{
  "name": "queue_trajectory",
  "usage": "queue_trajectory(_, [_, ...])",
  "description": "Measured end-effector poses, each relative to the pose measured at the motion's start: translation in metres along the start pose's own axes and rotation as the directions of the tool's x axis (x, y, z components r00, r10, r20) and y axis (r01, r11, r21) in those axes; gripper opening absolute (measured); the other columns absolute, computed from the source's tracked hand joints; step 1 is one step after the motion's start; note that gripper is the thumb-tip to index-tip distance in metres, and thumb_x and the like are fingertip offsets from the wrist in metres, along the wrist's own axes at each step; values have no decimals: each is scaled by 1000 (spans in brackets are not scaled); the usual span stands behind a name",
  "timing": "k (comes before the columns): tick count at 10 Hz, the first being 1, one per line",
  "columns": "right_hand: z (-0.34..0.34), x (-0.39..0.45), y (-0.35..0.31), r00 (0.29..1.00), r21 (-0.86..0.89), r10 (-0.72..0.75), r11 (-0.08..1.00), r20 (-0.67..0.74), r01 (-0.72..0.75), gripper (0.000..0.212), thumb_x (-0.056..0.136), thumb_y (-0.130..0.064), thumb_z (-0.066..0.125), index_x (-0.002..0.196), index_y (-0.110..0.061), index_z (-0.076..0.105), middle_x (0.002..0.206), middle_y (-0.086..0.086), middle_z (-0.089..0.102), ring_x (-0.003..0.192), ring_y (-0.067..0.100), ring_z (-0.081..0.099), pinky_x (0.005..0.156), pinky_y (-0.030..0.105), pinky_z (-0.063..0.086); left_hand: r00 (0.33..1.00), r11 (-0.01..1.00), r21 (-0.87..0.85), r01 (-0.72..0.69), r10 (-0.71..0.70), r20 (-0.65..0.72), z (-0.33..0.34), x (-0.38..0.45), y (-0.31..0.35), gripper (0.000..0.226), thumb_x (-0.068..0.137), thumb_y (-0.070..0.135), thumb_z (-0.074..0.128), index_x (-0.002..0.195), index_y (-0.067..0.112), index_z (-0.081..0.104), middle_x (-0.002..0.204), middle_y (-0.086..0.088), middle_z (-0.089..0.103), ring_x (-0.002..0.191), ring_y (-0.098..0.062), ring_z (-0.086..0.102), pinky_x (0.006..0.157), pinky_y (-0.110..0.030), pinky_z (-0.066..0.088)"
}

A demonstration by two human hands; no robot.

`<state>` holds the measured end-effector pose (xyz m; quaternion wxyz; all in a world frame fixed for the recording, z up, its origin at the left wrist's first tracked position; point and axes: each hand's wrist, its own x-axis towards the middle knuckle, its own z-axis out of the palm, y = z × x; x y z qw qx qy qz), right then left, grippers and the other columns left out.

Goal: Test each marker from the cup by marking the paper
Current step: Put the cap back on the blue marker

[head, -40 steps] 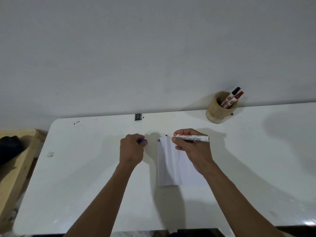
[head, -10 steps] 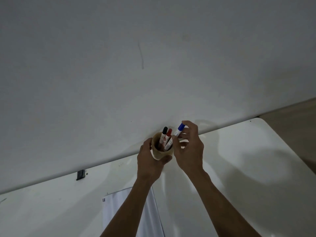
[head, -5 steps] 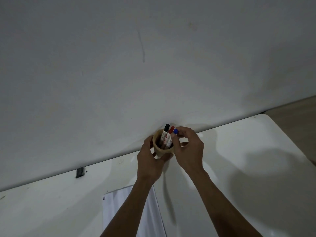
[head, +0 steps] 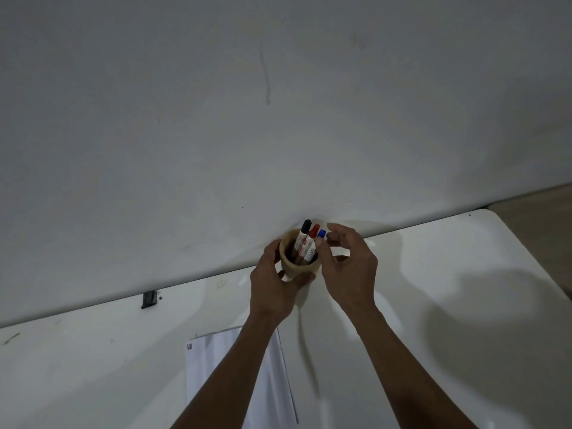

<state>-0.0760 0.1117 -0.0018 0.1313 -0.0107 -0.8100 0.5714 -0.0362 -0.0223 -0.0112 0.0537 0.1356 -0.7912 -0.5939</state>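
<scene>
left hand (head: 272, 289) wrapped around the cup (head: 298, 269), thumb across its near wall, fingers round the far-left side. clamped on it. cup is tan, looks wooden, tilted with its mouth toward the camera, at the back edge of the table (head: 433, 305) close to the wall (head: 278, 103). can't tell if its base touches the table or if it is lifted.

three markers in the cup, caps up, leaning right: black marker (head: 301, 235), red marker (head: 310, 243), blue marker (head: 318, 239). all side by side, touching or nearly so.

right hand (head: 349, 264) just right of the cup, fingers curled and spread, thumb and forefinger apart around the blue cap. forefinger tip is just beside the cap; can't tell if it touches. nothing gripped.

paper (head: 216, 382) lies flat on the table nearer the camera, partly under the left forearm. small dark marks (head: 189, 346) at its top-left corner, a few short strokes; colours too small to call.

small black clip-like thing (head: 149, 300) at the table's back edge, well left of the cup. type unclear.
</scene>
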Motion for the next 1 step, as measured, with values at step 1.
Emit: queue_trajectory(1, [-5, -2, -3, 1000, 40, 25, 999, -17, -25, 33, 87, -9, 78, 119, -11, 68, 101, 5, 73, 92, -12, 63, 66, 6, 52, 1000, 999, 41, -1, 1, -1, 0, 0, 4, 74, 66, 20, 90, 129, 33, 52, 116, 26, 62, 114, 0, 60, 91, -25, 57])
